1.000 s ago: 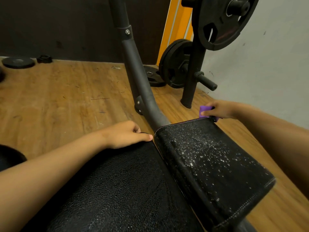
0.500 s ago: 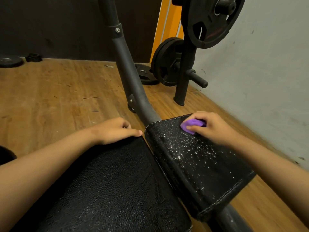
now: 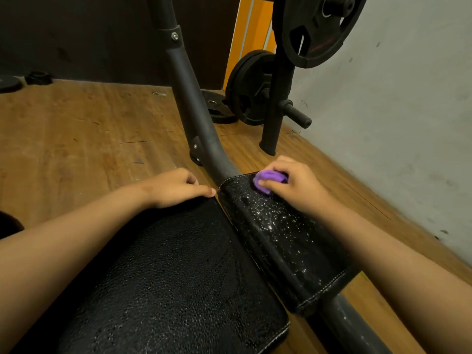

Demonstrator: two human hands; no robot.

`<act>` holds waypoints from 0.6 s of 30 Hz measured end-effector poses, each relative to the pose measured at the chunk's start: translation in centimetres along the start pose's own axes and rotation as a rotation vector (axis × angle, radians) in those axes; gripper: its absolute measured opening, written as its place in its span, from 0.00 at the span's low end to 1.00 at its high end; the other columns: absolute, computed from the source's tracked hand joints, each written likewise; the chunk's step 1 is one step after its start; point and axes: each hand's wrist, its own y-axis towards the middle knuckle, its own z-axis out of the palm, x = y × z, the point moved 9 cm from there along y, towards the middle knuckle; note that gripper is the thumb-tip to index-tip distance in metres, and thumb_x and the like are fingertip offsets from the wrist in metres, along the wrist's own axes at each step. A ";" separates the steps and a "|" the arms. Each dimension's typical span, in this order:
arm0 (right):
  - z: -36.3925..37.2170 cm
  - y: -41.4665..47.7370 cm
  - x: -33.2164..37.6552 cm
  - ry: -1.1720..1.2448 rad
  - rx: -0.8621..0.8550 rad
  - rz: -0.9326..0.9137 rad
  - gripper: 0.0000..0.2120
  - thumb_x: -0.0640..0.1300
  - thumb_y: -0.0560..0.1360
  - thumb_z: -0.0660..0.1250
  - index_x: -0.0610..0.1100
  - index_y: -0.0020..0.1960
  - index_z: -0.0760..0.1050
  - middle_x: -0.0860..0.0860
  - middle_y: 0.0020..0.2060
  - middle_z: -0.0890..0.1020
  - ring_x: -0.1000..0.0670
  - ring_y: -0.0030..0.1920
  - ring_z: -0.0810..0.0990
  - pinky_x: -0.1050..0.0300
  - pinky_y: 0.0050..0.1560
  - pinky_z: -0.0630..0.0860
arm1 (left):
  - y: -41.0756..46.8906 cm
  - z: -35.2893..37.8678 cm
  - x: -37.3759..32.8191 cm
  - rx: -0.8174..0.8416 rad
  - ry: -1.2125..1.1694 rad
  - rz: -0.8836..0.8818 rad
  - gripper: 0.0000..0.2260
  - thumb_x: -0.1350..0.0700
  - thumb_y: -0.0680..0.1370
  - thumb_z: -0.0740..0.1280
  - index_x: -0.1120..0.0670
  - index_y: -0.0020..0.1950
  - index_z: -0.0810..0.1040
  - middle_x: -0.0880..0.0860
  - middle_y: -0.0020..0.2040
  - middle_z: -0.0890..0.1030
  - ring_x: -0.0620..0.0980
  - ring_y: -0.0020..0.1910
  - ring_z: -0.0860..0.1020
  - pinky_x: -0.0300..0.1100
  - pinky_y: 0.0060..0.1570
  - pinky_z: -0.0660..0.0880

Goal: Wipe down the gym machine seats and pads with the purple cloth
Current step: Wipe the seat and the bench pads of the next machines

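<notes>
My right hand (image 3: 293, 186) bunches the purple cloth (image 3: 269, 178) under curled fingers and thumb and presses it on the far end of the narrow pad (image 3: 283, 241). The pad's long axis runs from there back toward me and to the right, and its white specks lie on my side of the cloth, so I judge the stroke should pull toward me. My left hand (image 3: 176, 187) grips the far edge of the seat (image 3: 178, 277) just beside, thumb flat on top
</notes>
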 end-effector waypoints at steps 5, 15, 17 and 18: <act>0.1 3.1 -0.4 -0.109 -0.101 0.142 0.04 0.42 0.74 0.69 0.41 0.42 0.78 0.51 0.43 0.75 0.55 0.42 0.72 0.58 0.47 0.71 | -0.3 0.1 -0.3 0.010 0.011 -0.027 0.27 0.39 0.76 0.64 0.65 0.47 0.80 0.54 0.37 0.76 0.49 0.37 0.75 0.43 0.40 0.68; 0.9 0.4 3.0 -0.075 0.098 0.033 0.06 0.44 0.75 0.69 0.42 0.49 0.80 0.52 0.44 0.78 0.55 0.44 0.74 0.59 0.48 0.72 | -1.6 -0.4 -0.4 0.018 0.026 -0.096 0.24 0.38 0.77 0.63 0.58 0.51 0.83 0.57 0.50 0.84 0.52 0.49 0.81 0.50 0.57 0.74; 1.2 1.5 3.6 -0.126 0.069 0.054 0.06 0.44 0.75 0.69 0.42 0.49 0.80 0.50 0.44 0.77 0.53 0.44 0.74 0.58 0.46 0.70 | -1.8 -0.5 -0.6 0.002 0.006 -0.106 0.21 0.41 0.78 0.63 0.58 0.53 0.83 0.56 0.52 0.83 0.51 0.49 0.80 0.47 0.55 0.74; 1.7 1.9 4.3 -0.125 0.070 0.042 0.05 0.45 0.75 0.69 0.43 0.47 0.80 0.51 0.44 0.77 0.53 0.44 0.74 0.59 0.44 0.68 | -1.8 -0.6 -0.7 -0.007 -0.010 -0.110 0.20 0.43 0.79 0.62 0.58 0.54 0.83 0.56 0.52 0.83 0.50 0.48 0.79 0.43 0.51 0.73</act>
